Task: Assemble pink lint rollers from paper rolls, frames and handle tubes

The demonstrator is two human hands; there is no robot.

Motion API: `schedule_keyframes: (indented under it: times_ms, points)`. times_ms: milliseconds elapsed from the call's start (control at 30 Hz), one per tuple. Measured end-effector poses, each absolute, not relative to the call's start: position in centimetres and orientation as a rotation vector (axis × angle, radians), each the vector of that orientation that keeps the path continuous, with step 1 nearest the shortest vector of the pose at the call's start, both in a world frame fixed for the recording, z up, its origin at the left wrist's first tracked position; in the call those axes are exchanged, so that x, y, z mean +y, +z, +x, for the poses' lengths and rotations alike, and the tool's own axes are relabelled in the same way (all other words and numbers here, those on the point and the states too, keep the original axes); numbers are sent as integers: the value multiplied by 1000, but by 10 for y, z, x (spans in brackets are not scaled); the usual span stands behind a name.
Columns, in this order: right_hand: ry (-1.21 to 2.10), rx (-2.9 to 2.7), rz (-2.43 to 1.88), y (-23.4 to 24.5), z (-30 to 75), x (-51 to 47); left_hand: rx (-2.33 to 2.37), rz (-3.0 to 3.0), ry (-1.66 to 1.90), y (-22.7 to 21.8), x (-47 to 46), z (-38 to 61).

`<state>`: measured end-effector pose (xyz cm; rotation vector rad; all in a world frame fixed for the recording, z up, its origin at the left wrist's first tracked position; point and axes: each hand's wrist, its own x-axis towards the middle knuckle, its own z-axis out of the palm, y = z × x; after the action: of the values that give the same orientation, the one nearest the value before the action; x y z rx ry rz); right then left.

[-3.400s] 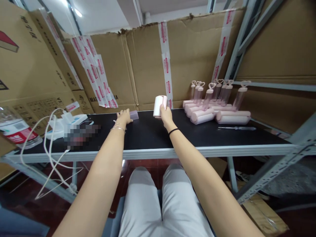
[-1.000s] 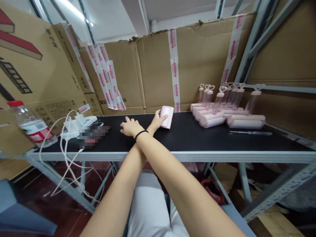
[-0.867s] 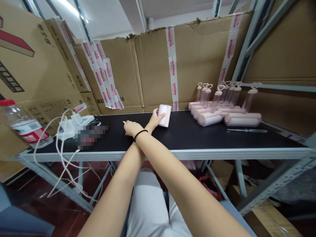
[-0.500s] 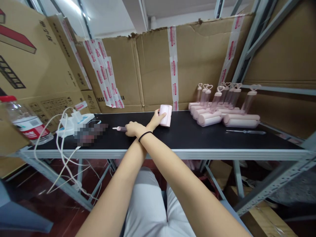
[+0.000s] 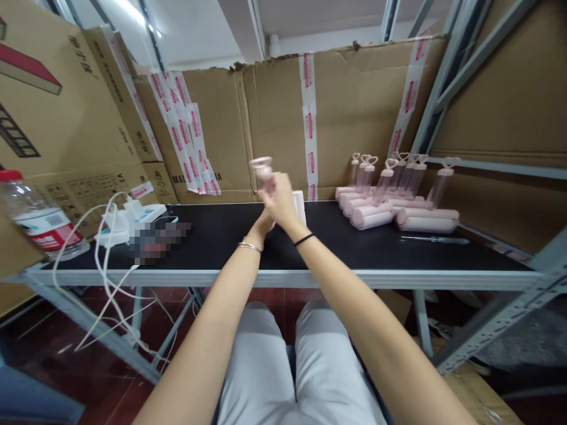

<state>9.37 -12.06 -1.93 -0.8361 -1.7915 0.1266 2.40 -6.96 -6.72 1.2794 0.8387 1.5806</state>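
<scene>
Raised in front of the cardboard wall, my right hand (image 5: 280,195) is closed around a tube with a pink heart-shaped top (image 5: 261,166), which is blurred by motion. Just below and behind it, my left hand (image 5: 266,221) is mostly covered by my right. A pink double-barrelled body (image 5: 299,206) shows to the right of my hands, and my left fingers on it are hidden. On the right of the black tabletop (image 5: 212,236) lie several pink bodies (image 5: 374,216) of the same kind, each with a clear heart-topped tube (image 5: 384,186) standing up from it.
A slim screwdriver-like tool (image 5: 434,239) lies at the front right. On the left are a bottle with a red cap (image 5: 48,224), a white power strip (image 5: 153,211) and loose white cables (image 5: 103,260). Cardboard (image 5: 274,118) walls the back; a metal frame edge (image 5: 283,277) runs along the front.
My crossed forearms have come apart. My right hand has brought the heart-topped tube up and rightward from the table, close to the pink body beside my left hand.
</scene>
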Motion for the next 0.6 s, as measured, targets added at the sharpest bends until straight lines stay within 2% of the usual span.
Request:
schedule_keyframes:
  times_ms: [167, 267, 433, 600]
  points:
    - [434, -1057, -771, -42, 165, -71, 970, 1375, 1460, -66, -69, 17]
    - [734, -769, -737, -55, 185, -52, 963, 1369, 1465, -67, -68, 15]
    - [1081, -784, -669, -63, 183, -51, 910, 1242, 1454, -70, -63, 13]
    - [1153, -870, -668, -65, 178, -57, 785, 1133, 1480, -73, -57, 13]
